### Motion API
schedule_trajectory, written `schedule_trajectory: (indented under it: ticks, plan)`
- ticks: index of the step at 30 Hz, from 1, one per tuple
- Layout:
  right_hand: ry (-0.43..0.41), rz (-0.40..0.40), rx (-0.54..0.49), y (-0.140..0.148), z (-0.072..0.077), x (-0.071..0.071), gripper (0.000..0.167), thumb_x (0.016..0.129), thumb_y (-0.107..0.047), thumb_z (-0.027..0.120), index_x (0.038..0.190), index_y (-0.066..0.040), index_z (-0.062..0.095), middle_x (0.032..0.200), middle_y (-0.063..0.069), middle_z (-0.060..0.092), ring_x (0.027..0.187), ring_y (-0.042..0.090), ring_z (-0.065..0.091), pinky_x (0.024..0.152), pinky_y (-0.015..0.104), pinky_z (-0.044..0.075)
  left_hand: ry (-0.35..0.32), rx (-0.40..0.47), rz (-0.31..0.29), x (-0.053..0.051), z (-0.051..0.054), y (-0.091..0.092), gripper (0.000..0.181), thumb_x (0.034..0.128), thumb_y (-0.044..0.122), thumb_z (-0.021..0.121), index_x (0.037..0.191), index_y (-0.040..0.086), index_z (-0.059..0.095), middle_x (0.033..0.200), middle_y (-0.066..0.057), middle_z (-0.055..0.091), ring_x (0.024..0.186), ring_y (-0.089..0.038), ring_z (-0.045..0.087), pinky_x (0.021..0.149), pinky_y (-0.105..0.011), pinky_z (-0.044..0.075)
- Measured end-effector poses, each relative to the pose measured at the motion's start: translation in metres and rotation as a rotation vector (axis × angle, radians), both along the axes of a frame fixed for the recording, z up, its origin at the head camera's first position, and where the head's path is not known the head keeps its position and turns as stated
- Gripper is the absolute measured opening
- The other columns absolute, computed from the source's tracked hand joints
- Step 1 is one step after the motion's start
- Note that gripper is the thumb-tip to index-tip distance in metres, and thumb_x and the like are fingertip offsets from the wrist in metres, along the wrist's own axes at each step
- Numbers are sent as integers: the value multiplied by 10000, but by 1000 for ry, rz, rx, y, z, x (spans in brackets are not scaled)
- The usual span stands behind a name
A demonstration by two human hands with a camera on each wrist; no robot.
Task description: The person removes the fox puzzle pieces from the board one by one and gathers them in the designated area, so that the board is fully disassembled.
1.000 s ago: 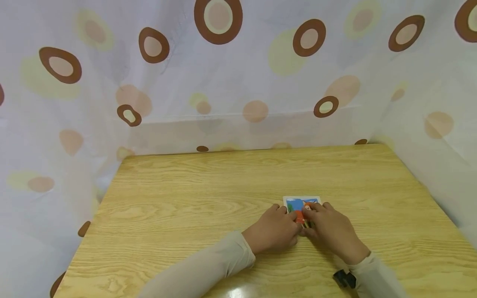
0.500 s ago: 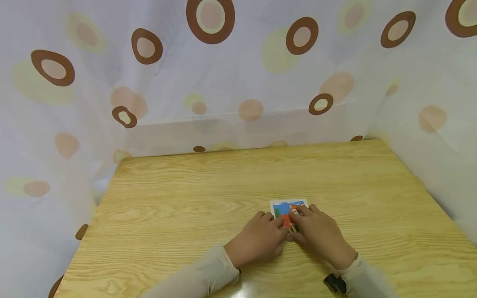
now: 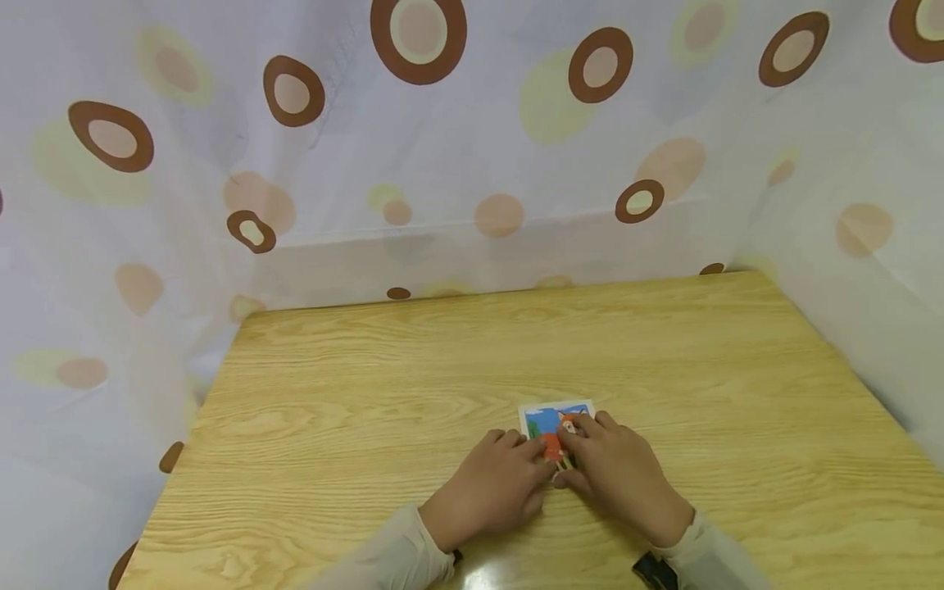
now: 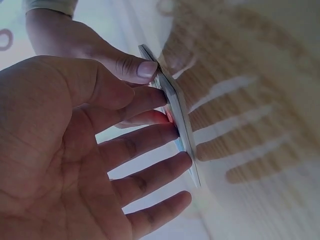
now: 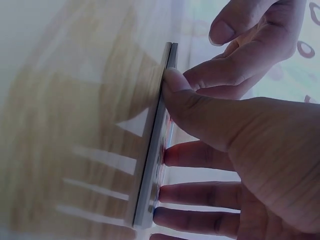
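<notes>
The picture board (image 3: 547,420), printed in blue and orange, lies flat on the table (image 3: 369,377) in front of me, I think because the firm top backs it up where I touch from above. My left hand (image 3: 494,483) grips nothing: its fingers are fairly straight and slightly spread, some tips resting on the board's left part. My right hand (image 3: 615,471) isn't clenched either, extended fingers on the picture side and thumb (image 5: 176,81) against the near edge, probably to steady it
</notes>
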State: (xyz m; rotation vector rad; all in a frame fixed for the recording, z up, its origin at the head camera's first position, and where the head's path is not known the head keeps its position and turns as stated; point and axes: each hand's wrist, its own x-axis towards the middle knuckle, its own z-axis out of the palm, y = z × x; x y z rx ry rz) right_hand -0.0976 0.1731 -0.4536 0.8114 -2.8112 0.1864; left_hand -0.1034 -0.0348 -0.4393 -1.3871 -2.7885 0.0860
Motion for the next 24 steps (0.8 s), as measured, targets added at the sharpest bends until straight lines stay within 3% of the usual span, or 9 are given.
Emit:
schedule_trajectory:
  ticks: [7, 13, 18, 24]
  plan:
    - [-26, 41, -12, -10, -4, 4, 623, 747, -558, 829, 1182, -118, 761, 1227, 115, 699, 908, 241, 614, 627, 338, 548, -8, 32, 16, 12, -3, -17, 284, 991, 305, 637, 1261, 293, 724, 1254, 70, 646, 1080, -157, 609, 944, -373, 497]
    - [-45, 87, -22, -20, -3, 10, 614, 787, -578, 802, 1187, -114, 760, 1226, 106, 699, 950, 255, 633, 680, 387, 569, -42, 85, 16, 22, -8, -35, 380, 934, 276, 643, 1308, 280, 710, 1318, 52, 645, 1139, -168, 600, 978, -402, 489]
    - [-50, 100, -15, -26, -1, 14, 631, 787, -574, 809, 1201, -100, 764, 1220, 106, 704, 976, 256, 642, 732, 407, 578, -61, 133, 2, 30, -5, -45, 467, 827, 238, 655, 1290, 252, 720, 1309, 27, 657, 1133, -182, 601, 971, -426, 495]
    - [-37, 95, -17, -29, -1, 18, 621, 767, -586, 814, 1177, -123, 767, 1207, 93, 701, 962, 243, 636, 717, 390, 578, -76, 119, 3, 33, 1, -46, 455, 823, 242, 690, 1276, 262, 727, 1321, 33, 649, 1125, -172, 599, 979, -424, 491]
